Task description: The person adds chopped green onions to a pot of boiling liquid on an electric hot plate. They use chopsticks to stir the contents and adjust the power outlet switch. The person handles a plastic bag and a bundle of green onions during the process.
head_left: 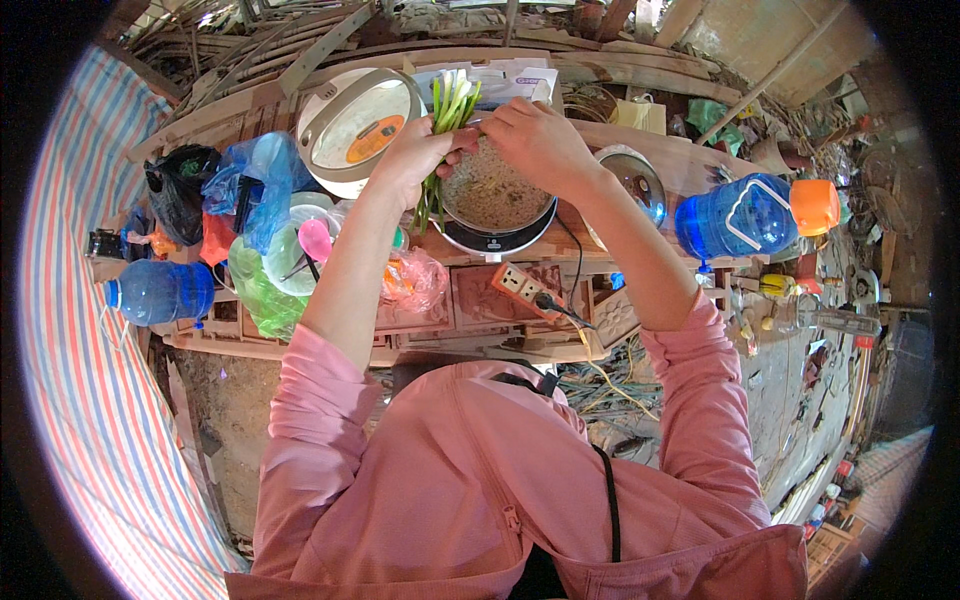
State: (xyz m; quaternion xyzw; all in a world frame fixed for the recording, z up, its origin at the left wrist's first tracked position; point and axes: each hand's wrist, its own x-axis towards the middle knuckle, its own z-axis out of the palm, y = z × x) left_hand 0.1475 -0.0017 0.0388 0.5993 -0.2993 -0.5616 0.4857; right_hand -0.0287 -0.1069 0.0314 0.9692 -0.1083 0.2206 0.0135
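Note:
My left hand [412, 158] is closed around a bunch of spring onions [452, 105], white ends up and green leaves hanging below the fist. Beside it, my right hand [530, 140] is bent over the far rim of a pot, fingers pinched near the left hand's fingertips. What those right fingers grip is hidden from view. Beneath both hands stands the electric cooking pot [497, 205], filled with a pale brownish, grainy food with some yellowish bits on top. The leaves hang along the pot's left side.
Left of the pot sit a rice cooker [365, 130], plastic bags [262, 180] and a blue water jug [165, 292]. To the right are a glass lid [632, 180] and another blue jug [740, 215] with an orange cup. A power strip [527, 290] with a plugged cord lies in front.

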